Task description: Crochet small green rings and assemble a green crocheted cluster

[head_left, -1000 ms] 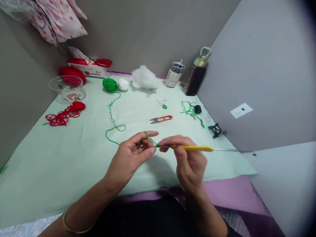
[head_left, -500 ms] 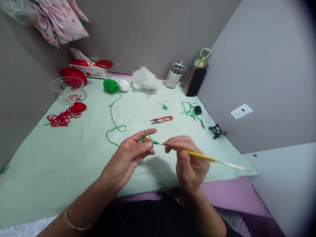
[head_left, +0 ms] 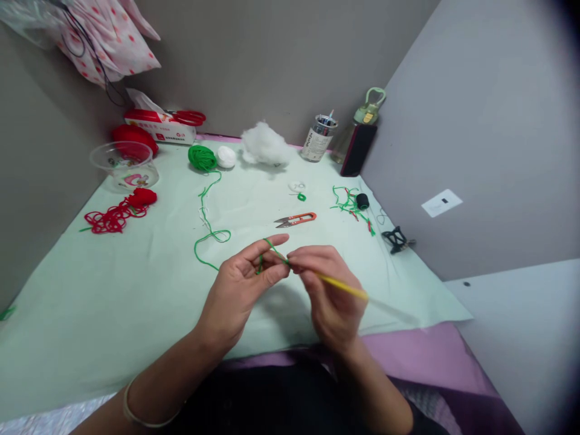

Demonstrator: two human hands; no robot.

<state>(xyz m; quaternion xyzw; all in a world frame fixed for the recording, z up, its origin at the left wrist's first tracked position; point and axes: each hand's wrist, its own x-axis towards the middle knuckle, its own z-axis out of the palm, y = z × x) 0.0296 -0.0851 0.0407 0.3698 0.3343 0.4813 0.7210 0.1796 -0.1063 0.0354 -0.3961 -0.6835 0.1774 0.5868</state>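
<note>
My left hand (head_left: 242, 281) pinches green yarn (head_left: 207, 263) between thumb and fingers, with a strand looped over its raised index finger. The yarn trails back over the cloth to a green ball (head_left: 202, 157). In my right hand (head_left: 333, 296) is a crochet hook with a yellow handle (head_left: 342, 286), its rear end blurred. The hook's tip is hidden where the fingertips of both hands meet at the yarn. Just beyond my hands lie orange thread snips (head_left: 295, 220).
Red yarn (head_left: 118, 211) and a clear plastic tub (head_left: 133, 172) are at the left. White stuffing (head_left: 265, 145), a pen tin (head_left: 319, 139), a bottle (head_left: 370, 113) and a phone (head_left: 359, 150) stand along the back. Yarn scraps (head_left: 348, 203) and a black clip (head_left: 397, 240) lie right.
My right hand has moved left with the hook, up against my left fingertips. The hook's metal shaft, seen between the hands before, is now covered.
</note>
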